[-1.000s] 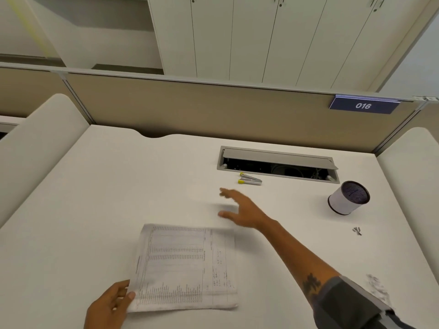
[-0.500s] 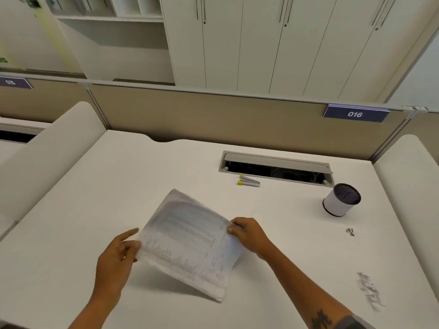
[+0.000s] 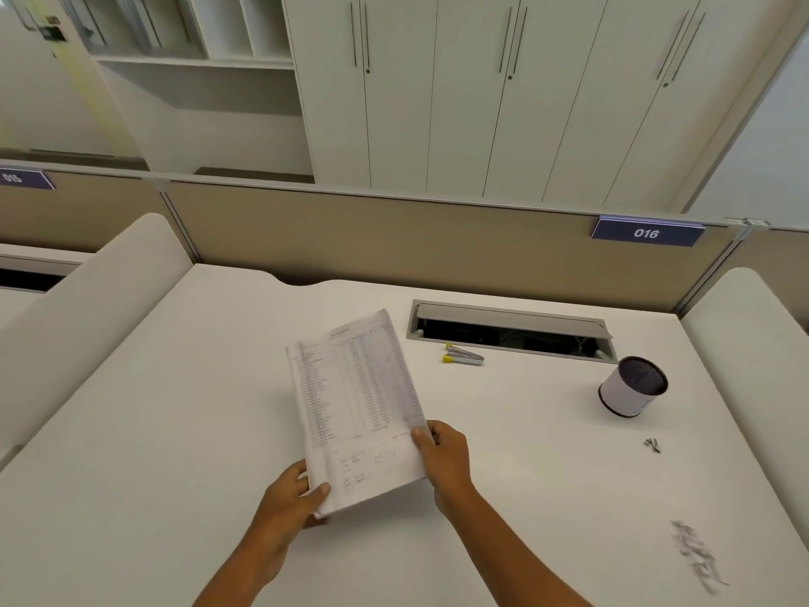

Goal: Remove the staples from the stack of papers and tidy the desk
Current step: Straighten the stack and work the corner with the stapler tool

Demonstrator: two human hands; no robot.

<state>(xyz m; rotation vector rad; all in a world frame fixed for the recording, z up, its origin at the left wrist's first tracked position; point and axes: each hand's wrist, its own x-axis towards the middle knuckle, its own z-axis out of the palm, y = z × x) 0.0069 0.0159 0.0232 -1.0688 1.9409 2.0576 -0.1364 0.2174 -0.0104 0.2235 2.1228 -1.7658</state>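
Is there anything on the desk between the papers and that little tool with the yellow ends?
Nothing visible. The stack of papers, held up by the left hand and right hand, has only bare desk between it and the staple remover.

white desk [image 3: 184, 431], black-printed white papers [image 3: 359, 405], yellow-tipped grey staple remover [image 3: 464, 357], white cup [image 3: 630, 394]

Partition tag [image 3: 647, 232] reads "016", another tag [image 3: 22, 179] "015"; the papers' [image 3: 359, 387] print is illegible.
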